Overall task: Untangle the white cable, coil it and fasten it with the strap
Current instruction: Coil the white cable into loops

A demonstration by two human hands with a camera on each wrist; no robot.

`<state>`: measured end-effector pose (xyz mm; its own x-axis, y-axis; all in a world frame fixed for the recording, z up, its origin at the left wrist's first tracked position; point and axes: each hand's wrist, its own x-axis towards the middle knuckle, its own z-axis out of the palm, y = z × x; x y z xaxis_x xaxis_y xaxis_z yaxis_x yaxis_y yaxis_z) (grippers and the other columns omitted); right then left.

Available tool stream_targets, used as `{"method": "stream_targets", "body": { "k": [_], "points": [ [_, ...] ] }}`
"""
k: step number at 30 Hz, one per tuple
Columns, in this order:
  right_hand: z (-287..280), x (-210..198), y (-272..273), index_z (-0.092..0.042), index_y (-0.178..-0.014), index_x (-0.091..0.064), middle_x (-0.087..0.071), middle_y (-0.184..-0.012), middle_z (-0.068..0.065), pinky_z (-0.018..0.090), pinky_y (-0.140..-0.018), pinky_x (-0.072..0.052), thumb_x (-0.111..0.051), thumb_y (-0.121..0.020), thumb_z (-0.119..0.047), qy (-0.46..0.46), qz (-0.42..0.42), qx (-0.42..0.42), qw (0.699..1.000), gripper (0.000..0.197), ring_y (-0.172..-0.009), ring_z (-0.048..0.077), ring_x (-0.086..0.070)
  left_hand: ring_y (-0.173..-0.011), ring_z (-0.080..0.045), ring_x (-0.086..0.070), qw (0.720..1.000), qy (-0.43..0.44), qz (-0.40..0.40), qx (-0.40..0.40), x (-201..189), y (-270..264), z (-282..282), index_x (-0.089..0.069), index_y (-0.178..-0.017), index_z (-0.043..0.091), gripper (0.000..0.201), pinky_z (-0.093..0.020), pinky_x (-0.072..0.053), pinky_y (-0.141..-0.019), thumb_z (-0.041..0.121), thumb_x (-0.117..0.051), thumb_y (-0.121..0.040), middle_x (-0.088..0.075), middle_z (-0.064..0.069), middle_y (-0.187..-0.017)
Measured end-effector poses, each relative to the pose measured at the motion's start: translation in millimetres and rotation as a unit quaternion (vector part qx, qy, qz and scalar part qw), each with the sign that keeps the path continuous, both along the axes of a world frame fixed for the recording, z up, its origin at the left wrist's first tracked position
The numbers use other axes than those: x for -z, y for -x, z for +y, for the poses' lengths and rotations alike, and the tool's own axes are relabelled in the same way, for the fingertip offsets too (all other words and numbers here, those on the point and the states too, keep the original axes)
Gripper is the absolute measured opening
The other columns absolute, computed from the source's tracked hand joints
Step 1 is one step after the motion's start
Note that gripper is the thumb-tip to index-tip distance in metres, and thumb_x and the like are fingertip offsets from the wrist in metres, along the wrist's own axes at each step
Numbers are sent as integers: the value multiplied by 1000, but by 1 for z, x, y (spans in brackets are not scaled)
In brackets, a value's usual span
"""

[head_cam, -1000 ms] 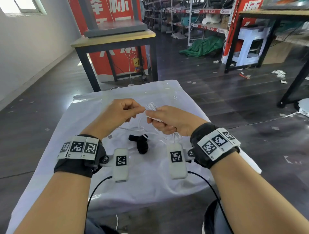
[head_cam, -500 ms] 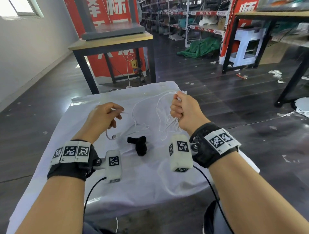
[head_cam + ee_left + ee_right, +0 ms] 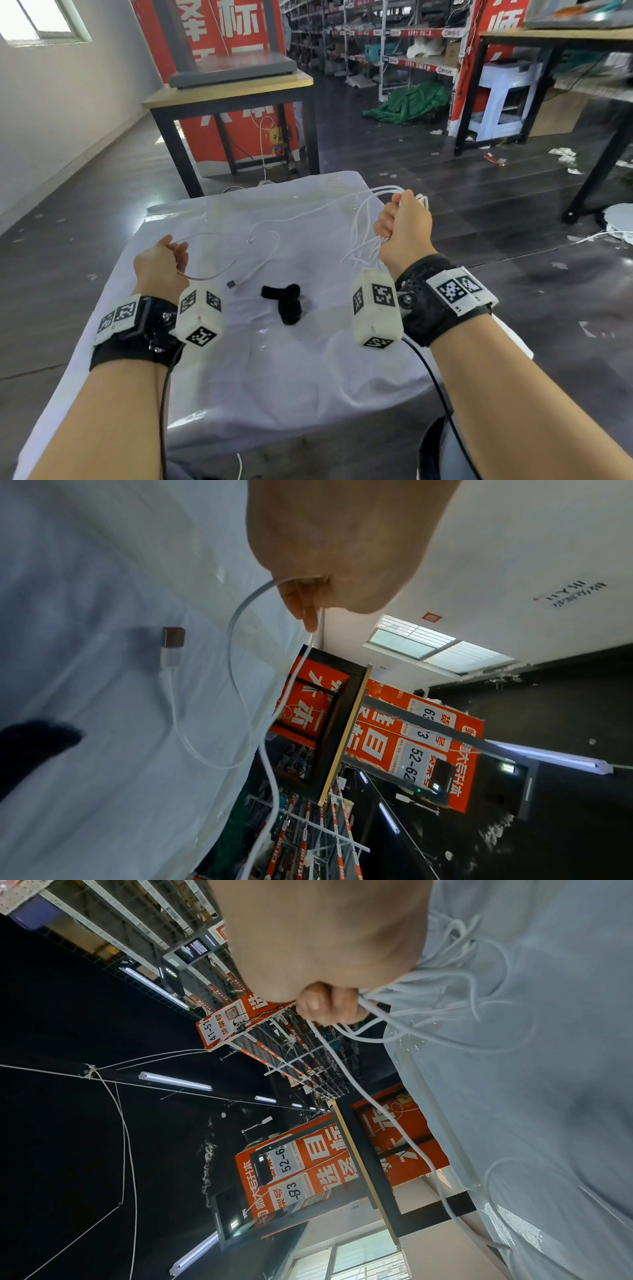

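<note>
If the right hand point(image 3: 404, 229) pulls much further, the bunched loops it clutches may cinch into a knot, or the strand may slip from the left hand point(image 3: 161, 262), which pinches it near the plug point(image 3: 231, 284). The cable point(image 3: 267, 236) is thin, white and limp, strung across the table point(image 3: 274, 370) between both hands; the black strap point(image 3: 286, 301) lies near, untouched.

L hand point(image 3: 161, 262) fingers curled, low | R hand point(image 3: 406, 228) fisted, raised
</note>
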<state>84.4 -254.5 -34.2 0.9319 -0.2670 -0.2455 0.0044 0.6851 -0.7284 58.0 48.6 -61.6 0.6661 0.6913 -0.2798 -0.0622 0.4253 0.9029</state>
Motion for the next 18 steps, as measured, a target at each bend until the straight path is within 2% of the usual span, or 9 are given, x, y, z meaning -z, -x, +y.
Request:
{"method": "stream_targets", "body": {
  "k": [2,4,6,8,10,12,14,16,18],
  "points": [
    [-1,-2,1,-15,-68,-38,-25,-34,-10,16,-30,-15,-30,-99,-12,-8,-3,17,1000,33,-27,6,-19,-64,-2,-54,1000,-15,11,24,1,-1,-3,-52,-125,4,34,-15,-46,-61,1,-30,-100,-50,3,-81],
    [-3,-4,2,-15,-66,-38,-25,-33,-11,16,-30,-15,-29,-99,-12,-8,-4,30,1000,35,-26,6,-19,-68,-1,-49,1000,-15,-9,18,2,-2,-5,-36,-142,1,42,-19,-46,-76,3,-29,-100,-47,7,-81],
    [-4,-5,3,-15,-65,-38,-25,-33,-11,15,-31,-15,-29,-99,-11,-6,-4,41,999,35,-26,6,-19,-70,-2,-53,999,-23,-32,6,0,-3,-2,-44,-135,-1,39,-20,-47,-87,-2,-31,-98,-51,4,-84],
    [-5,-6,3,-15,-65,-38,-25,-32,-11,15,-31,-15,-30,-99,-11,-2,-4,38,999,36,-26,6,-19,-73,-6,-59,998,-6,-62,5,1,-3,4,-59,-104,4,28,-16,-53,-76,-5,-33,-97,-56,-2,-90],
    [-4,-6,3,-15,-65,-38,-25,-32,-11,16,-30,-15,-30,-100,-12,7,-3,28,1000,35,-26,5,-19,-77,-6,-58,998,-33,-51,11,2,-2,5,-58,-90,12,32,-14,-50,-72,-5,-32,-97,-55,1,-88],
    [-1,-4,3,-15,-66,-38,-25,-32,-11,16,-30,-15,-30,-100,-14,22,-1,14,1000,35,-26,5,-19,-83,-6,-55,991,-133,1,19,3,-1,2,-59,-100,17,32,-16,-42,-76,-4,-35,-95,-54,7,-88],
    [3,-3,3,-16,-67,-39,-27,-34,-11,16,-30,-15,-31,-100,-14,44,3,-17,999,34,-26,6,-19,-93,-10,-55,969,-243,44,27,5,-2,-1,-61,-110,17,35,-18,-38,-72,-1,-37,-93,-58,2,-100],
    [7,-2,4,-16,-69,-40,-27,-36,-10,16,-31,-14,-32,-100,-14,63,6,-56,996,32,-28,5,-20,-99,-15,-55,936,-334,87,74,5,-3,-7,-62,-118,15,38,-22,-40,-74,1,-39,-91,-61,-2,-113],
    [11,-1,4,-16,-69,-40,-27,-37,-9,17,-32,-12,-33,-101,-16,80,2,-97,992,32,-28,5,-19,-106,-21,-55,880,-434,145,125,6,-5,-13,-62,-117,21,38,-30,-41,-88,4,-44,-89,-62,2,-121]
  ]
}}
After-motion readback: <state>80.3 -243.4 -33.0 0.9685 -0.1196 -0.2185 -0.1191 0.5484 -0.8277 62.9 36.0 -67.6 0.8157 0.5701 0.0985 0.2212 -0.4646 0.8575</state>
